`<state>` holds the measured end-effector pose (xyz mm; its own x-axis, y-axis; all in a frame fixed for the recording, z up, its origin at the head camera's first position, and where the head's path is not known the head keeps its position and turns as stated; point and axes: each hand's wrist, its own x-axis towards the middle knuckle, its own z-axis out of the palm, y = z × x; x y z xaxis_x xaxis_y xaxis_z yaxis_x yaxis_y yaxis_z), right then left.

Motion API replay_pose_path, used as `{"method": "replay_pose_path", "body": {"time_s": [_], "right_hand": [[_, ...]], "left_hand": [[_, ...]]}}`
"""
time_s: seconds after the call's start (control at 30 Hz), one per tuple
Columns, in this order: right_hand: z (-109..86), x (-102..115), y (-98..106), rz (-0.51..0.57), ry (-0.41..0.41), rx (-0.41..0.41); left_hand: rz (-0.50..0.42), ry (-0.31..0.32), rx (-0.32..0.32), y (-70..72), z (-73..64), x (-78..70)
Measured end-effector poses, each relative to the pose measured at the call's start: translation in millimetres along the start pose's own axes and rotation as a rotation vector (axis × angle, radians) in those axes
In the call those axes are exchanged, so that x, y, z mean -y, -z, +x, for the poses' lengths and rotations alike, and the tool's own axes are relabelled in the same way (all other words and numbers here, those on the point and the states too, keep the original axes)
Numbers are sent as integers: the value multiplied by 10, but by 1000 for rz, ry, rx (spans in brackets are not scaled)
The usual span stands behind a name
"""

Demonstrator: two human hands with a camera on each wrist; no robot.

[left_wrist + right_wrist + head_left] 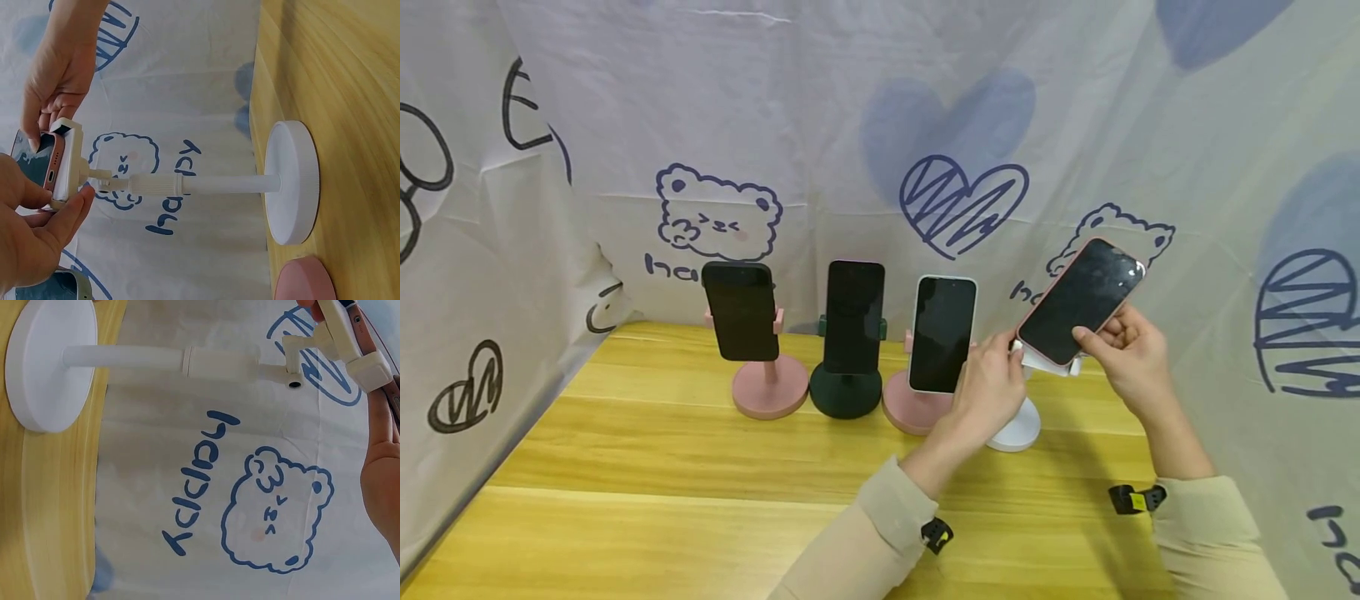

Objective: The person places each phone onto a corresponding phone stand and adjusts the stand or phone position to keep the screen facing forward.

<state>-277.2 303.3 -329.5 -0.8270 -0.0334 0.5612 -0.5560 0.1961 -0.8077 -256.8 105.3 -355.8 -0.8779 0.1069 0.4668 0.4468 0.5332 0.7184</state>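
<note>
A pink-edged smartphone [1078,300] lies tilted against the clamp [1047,363] of a white phone stand [1018,427]. My right hand [1133,358] grips the phone's right side, thumb on the screen and fingers bent behind. At the clamp's left end, my left hand [992,385] pinches the holder by the phone's lower corner. In the left wrist view, the left thumb is at the phone's bottom edge [55,165], with fingers beneath the clamp. The right wrist view shows the stand's upright pole [137,357] and one clamp end [370,370]; the phone is mostly cut off.
Left of the white stand, three more phones stand upright in holders: one on a pink stand [770,390], one on a dark green stand [846,396], one on another pink stand [917,408]. A printed cloth [842,125] hangs behind the wooden table [700,500].
</note>
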Motion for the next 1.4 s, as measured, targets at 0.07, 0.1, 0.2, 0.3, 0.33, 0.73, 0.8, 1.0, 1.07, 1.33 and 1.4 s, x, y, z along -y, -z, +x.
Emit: {"method": "replay_pose_path", "body": {"time_s": [0.07,0.1,0.2,0.3,0.33,0.73,0.8,1.0,1.07,1.33,1.4], "right_hand": [[-1,10,14,-31,-3,8],[-2,14,20,-38,-3,13],[-1,22,33,-46,-1,31],[4,25,37,-27,1,49],[6,27,37,-21,1,55],[36,51,63,-5,6,92],[39,58,69,-3,10,101],[66,76,87,17,1,137],[75,83,98,17,-10,146],[94,129,128,-52,-88,153],[96,142,134,-66,-100,158]], "left_hand": [[8,-6,3,-4,2,-2],[19,-11,2,-11,2,-2],[62,-21,-4,-23,0,-9],[103,-25,-12,-31,-2,-18],[110,-23,-11,-27,-2,-23],[96,-32,-27,-33,-4,-8],[96,-36,-30,-40,-12,-4],[86,-23,-38,-44,-38,-8],[82,-19,-46,-54,-45,-10],[83,-6,-90,-90,-60,-27],[80,-2,-98,-96,-64,-34]]}}
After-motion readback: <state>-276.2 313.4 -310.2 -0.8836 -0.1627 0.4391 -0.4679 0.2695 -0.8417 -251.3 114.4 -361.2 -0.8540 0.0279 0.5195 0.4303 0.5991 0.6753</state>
